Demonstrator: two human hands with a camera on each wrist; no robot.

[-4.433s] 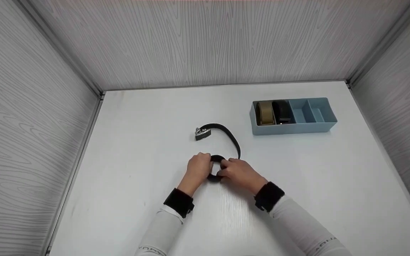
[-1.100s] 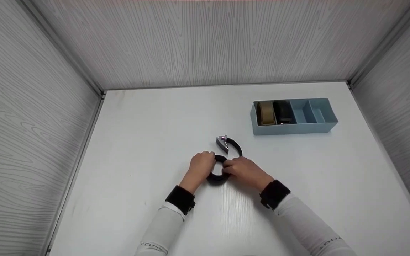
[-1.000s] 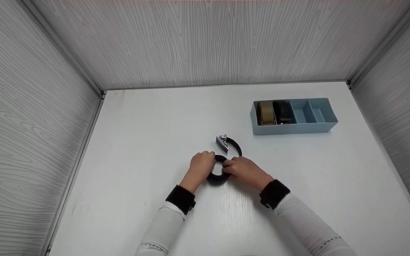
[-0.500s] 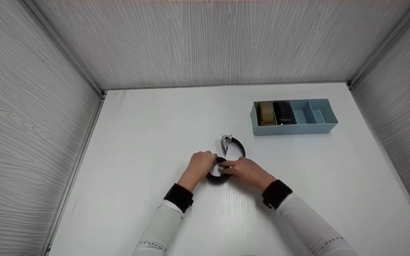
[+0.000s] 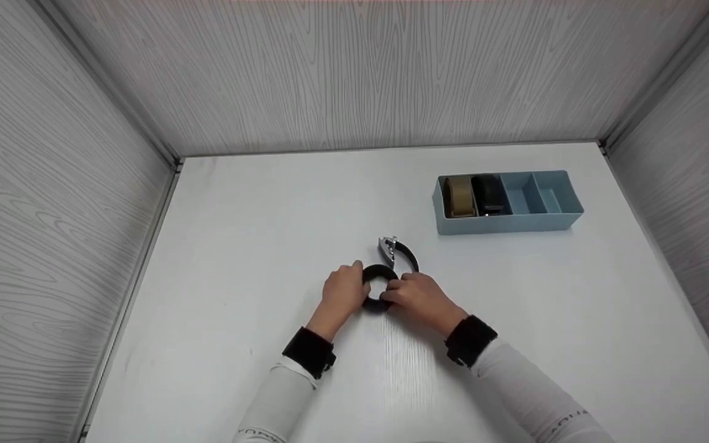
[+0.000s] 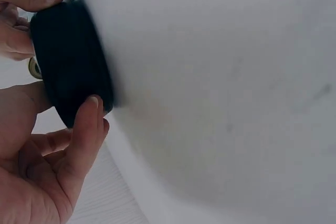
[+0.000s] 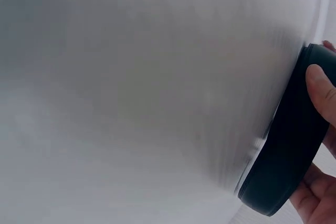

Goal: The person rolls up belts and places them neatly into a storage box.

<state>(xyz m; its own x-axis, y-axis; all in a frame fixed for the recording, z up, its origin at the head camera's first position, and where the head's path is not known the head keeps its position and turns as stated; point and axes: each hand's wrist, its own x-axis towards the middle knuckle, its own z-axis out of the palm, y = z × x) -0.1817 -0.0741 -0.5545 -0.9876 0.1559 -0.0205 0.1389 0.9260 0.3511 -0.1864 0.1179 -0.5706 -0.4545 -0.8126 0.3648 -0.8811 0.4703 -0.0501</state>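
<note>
A black belt [image 5: 378, 306] is coiled into a ring on the white table between the two hands. Its loose end curves out behind the right hand to a silver buckle [image 5: 386, 251], which lies just beyond the coil. My left hand [image 5: 343, 290] grips the coil's left side, thumb inside the ring and fingers along the outer face. From the right, my right hand [image 5: 421, 298] pinches the coil's other side. In the left wrist view the coiled belt [image 6: 71, 61] stands on edge with fingers of both hands on it. The right wrist view shows the coil's outer face [image 7: 289, 140] under a thumb.
At the back right stands a blue divided box [image 5: 508, 224]. A tan rolled belt [image 5: 461, 197] sits in its leftmost compartment and a black rolled belt [image 5: 488, 194] in the one beside it. The two compartments to the right are bare. Wood-grain panels [image 5: 360, 80] border the table.
Over the last seconds the loose end has shortened and the buckle has come right, close to the coil. Since half a second ago, the right fingers have drawn back from inside the ring.
</note>
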